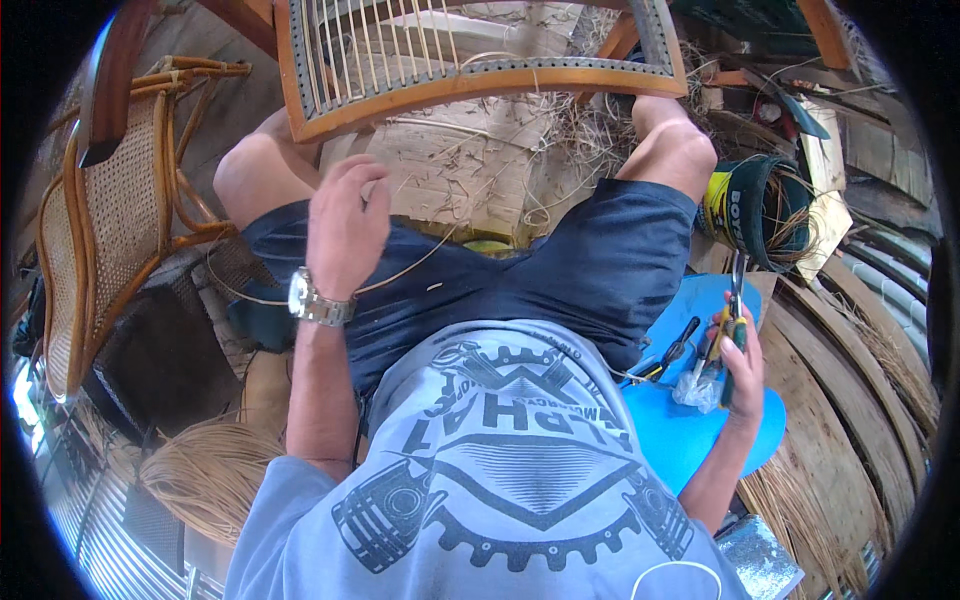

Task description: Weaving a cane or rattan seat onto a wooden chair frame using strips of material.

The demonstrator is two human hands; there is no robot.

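A wooden chair frame (480, 82) with a row of holes stands at the top, pale cane strands (415, 40) strung across its left part. My left hand (348, 225), with a metal watch on its wrist, is over my left thigh just below the frame. Its fingers are curled in, and what they hold, if anything, is hidden. A loose cane strand (415, 265) curves past that wrist and across my shorts. On the right, my right hand (742, 362) is closed round pliers (737, 300) with yellow and green handles, jaws pointing up, above a blue plastic seat.
On the blue seat (700, 440) lie a black-handled tool (682, 345) and a crumpled clear plastic bag (697, 392). A dark bucket (755, 215) holding cane stands right of my knee. A woven cane chair (120, 225) and a cane bundle (210, 475) are at left.
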